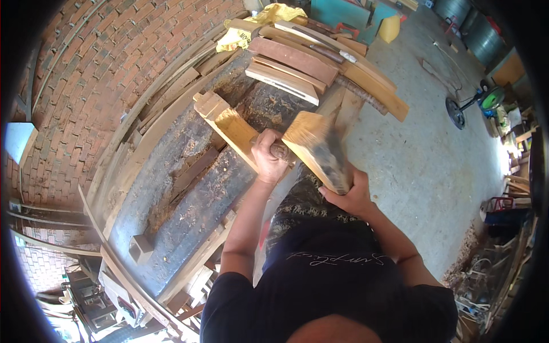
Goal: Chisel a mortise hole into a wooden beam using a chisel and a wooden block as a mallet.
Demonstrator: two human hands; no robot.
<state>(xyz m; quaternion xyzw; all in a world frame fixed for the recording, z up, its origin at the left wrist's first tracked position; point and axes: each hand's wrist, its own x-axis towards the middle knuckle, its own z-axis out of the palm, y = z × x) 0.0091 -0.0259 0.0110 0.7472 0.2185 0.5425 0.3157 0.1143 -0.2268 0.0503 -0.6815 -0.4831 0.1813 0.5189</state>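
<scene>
My left hand (271, 159) is closed around a short tool with a rounded wooden end (279, 150), perhaps a chisel handle; its other end is hidden. Under that fist lies a pale wooden beam (233, 127) with a notched far end, slanting across the dark workbench (191, 214). In my right hand (355, 194) is a thick wooden block (316, 148), gripped at its near end and tilted. Part of the block's side is dark and blurred. Its far end is raised, close to the right of my left fist.
Boards (294, 60) are stacked at the bench's far end, beside a yellow bag (234, 39). Wood shavings and a small block (140, 248) lie on the bench. A brick wall (114, 46) rises at left. On the concrete floor (412, 166) at right stands a wheeled tool (474, 103).
</scene>
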